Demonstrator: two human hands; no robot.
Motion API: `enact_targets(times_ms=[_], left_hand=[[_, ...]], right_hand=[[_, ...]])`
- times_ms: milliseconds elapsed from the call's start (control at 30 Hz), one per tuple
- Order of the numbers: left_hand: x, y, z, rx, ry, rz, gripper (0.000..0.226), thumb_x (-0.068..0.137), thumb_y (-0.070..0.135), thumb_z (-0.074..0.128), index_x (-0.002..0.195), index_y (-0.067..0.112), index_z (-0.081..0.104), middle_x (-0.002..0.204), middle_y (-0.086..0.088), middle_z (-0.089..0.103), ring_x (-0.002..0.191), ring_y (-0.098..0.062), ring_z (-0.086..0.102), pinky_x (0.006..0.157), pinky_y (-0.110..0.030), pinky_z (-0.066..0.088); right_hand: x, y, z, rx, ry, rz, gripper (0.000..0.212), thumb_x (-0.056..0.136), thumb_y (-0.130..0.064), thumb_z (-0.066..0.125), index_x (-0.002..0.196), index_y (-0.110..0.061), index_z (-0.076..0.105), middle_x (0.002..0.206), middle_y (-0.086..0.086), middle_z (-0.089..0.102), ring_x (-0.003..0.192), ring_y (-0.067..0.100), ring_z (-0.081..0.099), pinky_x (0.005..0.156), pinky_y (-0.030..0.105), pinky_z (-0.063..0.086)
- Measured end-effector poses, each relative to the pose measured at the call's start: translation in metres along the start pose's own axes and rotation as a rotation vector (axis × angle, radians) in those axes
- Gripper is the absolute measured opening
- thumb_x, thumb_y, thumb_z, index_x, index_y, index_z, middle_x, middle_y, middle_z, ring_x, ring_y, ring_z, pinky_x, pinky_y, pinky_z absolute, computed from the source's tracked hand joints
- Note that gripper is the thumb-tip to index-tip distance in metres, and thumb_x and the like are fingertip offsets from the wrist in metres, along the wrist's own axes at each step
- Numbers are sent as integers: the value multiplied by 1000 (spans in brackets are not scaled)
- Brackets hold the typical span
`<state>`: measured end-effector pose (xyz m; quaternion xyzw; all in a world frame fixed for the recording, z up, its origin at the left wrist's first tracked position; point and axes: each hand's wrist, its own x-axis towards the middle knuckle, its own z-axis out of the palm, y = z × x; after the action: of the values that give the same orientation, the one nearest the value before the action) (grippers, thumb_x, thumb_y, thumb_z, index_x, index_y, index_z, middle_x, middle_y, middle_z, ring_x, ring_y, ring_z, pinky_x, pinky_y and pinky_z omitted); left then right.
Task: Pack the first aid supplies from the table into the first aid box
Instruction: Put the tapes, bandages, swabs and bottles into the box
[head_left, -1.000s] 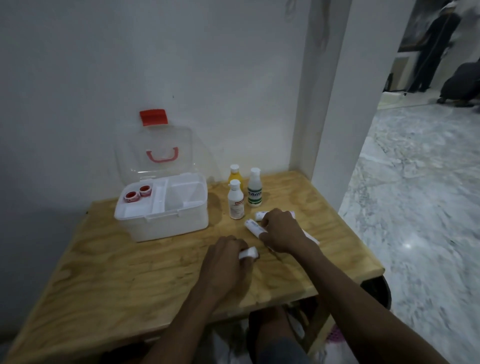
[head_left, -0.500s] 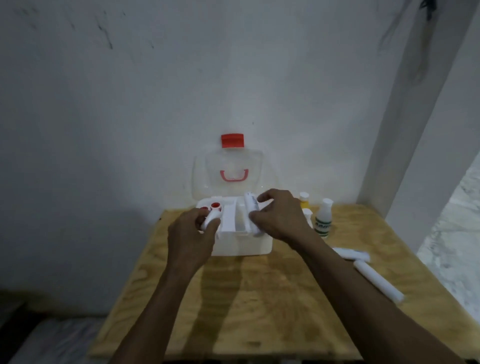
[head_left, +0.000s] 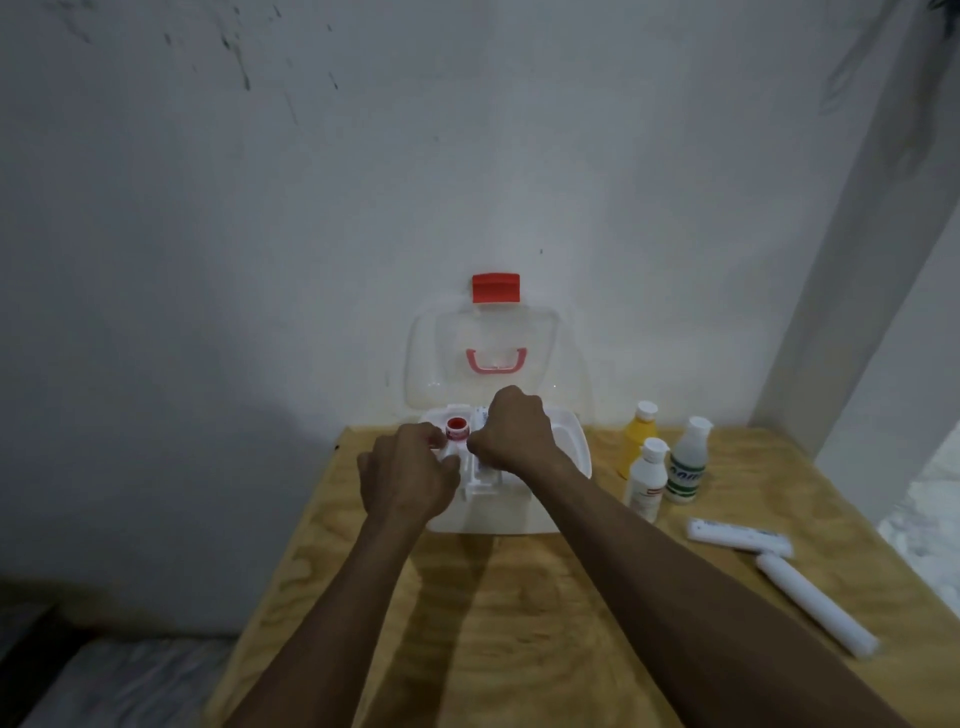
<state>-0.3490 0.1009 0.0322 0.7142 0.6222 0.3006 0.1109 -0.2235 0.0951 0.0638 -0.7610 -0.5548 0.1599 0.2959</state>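
The white first aid box (head_left: 493, 517) stands open at the back of the wooden table (head_left: 519, 623), its clear lid (head_left: 441, 364) leaning on the wall. My left hand (head_left: 408, 480) is over the box's left compartment, fingers curled on a small white roll (head_left: 451, 457). Beside it, a red-rimmed tape roll (head_left: 457, 427) lies inside. My right hand (head_left: 514, 436) is a fist over the box's middle, gripping a white tube whose end (head_left: 481, 415) sticks out behind the knuckles. Most of both items is hidden.
Right of the box stand a yellow bottle (head_left: 636, 441), a white bottle (head_left: 648, 480) and a clear green-labelled bottle (head_left: 688, 462). Two long white tubes (head_left: 737, 538) (head_left: 813, 605) lie near the right edge. A wall is behind, a pillar at the right.
Both hands lifted their white items from the table's right side and carried them over the box, then sank lower into it. The view swung left and down.
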Motion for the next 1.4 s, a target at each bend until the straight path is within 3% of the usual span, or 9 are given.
enact_targets(times_ms=[267,367,533,800,933,1100,1233,1300,1400], left_hand=[[1,0,3,175,47,58,30,84,43,65,100,20,77,92,0,75,86,-18,64,81,-34,51],[3,-1,1,171,42,39,29,84,42,66,99,20,77,95,0,76,87,-18,66,85,-35,46],[0,-1,-1,178,42,49,32,85,44,66,105,21,76,101,0,76,93,-19,67,89,-36,43],[-14,10,-9,32,138,85,41,85,52,62,106,18,75,101,-4,76,93,-24,69,88,-41,50],[-37,37,-13,-111,181,161,35,86,44,63,106,17,74,97,-5,75,88,-24,68,84,-43,55],[-83,90,6,-266,121,305,30,85,39,65,105,19,72,95,-3,73,90,-21,65,87,-44,53],[-114,132,39,-241,-31,463,26,86,34,63,105,19,71,92,-1,69,87,-21,61,75,-34,51],[-124,150,60,-204,-120,509,27,88,31,62,111,20,68,101,-2,68,94,-22,60,77,-34,51],[-133,171,94,-118,-267,573,39,92,24,57,131,18,57,129,-4,59,119,-23,52,96,-37,47]], right_hand=[[10,7,8,-115,-35,-18,18,78,-12,73,89,-4,61,71,4,51,59,12,47,58,19,39],[12,9,8,-83,-38,-17,18,78,-12,75,91,-3,67,85,10,63,75,20,63,70,25,54],[9,11,5,-50,-30,-36,17,79,-13,75,92,-2,71,91,12,69,78,22,66,80,29,57],[-22,16,-31,59,52,-82,23,84,-7,69,103,5,71,106,21,71,84,33,72,82,39,60],[-45,40,-67,168,93,-61,25,81,-12,68,104,-5,73,103,16,72,96,33,69,85,45,59],[-78,105,-119,189,197,36,14,76,-21,67,87,-15,74,100,13,71,99,34,67,88,45,56],[-100,161,-154,68,269,123,18,75,-16,69,91,-12,75,97,13,73,88,26,69,82,32,56],[-108,188,-164,-44,257,174,20,76,-13,68,96,-12,75,103,8,72,94,22,67,79,23,48],[-119,224,-166,-137,199,228,24,80,-15,68,103,-10,72,115,5,65,104,22,61,80,24,45]])
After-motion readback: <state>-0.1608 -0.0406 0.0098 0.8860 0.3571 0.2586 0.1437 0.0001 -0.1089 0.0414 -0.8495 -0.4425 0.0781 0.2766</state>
